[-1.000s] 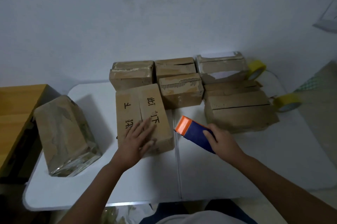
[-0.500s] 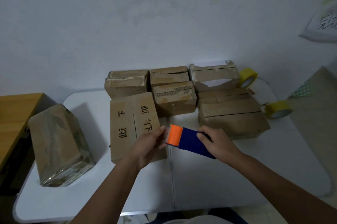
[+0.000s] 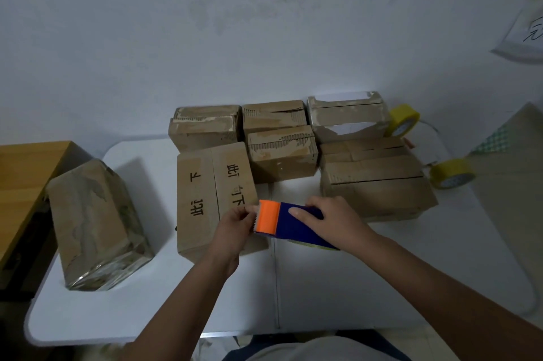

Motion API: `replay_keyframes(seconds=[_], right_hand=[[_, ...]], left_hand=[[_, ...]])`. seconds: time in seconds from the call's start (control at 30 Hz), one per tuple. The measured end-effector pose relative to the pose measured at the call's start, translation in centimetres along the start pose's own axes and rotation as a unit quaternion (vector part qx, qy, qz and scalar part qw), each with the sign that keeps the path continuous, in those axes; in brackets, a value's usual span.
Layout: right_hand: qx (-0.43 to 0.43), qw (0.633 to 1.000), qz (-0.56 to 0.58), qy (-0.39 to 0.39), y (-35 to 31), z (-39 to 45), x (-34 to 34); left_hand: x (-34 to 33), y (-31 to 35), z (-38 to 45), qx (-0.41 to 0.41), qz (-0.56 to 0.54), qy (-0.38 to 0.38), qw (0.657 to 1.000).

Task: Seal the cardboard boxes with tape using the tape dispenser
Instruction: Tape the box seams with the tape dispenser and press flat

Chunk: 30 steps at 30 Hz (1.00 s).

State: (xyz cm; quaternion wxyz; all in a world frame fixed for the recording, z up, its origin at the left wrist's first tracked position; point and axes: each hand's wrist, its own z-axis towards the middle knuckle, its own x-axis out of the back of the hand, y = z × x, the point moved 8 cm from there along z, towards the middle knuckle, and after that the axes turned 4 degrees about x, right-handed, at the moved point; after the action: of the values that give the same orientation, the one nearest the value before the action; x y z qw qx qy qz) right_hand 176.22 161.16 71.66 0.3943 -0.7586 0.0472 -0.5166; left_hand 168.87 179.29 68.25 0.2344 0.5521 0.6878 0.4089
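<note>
While gripped, blue-orange plastic tape dispenser (image 3: 289, 221), serrated.

I can't see what my left hand (image 3: 232, 228) pinches at the orange end of the tape dispenser (image 3: 289, 222); my fingers cover it. My right hand (image 3: 329, 221) hides the dispenser's rear, and the roll inside is only a yellow sliver beneath. Behind the dispenser, the lettered box (image 3: 216, 199) loses its near corner to my left hand. The wall paper (image 3: 526, 34) is cut off, its writing unreadable.
</note>
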Motion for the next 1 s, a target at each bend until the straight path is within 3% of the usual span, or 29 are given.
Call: replay_keyframes(seconds=[0.17, 0.37, 0.5, 1.0], right_hand=[[0.044, 0.998, -0.032, -0.022, -0.9, 0.7, 0.0], [0.05, 0.994, -0.081, -0.049, 2.3, 0.9, 1.3], [0.052, 0.993, -0.108, -0.025, 2.5, 2.0, 1.3], [0.051, 0.981, -0.183, -0.049, 1.2, 4.0, -0.3]], left_hand=[[3.0, -0.3, 0.2, -0.016, -0.037, 0.055, 0.998], [15.1, -4.2, 0.5, 0.014, -0.122, 0.227, 0.966], [16.9, -6.9, 0.1, 0.061, -0.126, 0.218, 0.966], [17.2, -8.5, -1.7, 0.04, -0.156, 0.263, 0.951]])
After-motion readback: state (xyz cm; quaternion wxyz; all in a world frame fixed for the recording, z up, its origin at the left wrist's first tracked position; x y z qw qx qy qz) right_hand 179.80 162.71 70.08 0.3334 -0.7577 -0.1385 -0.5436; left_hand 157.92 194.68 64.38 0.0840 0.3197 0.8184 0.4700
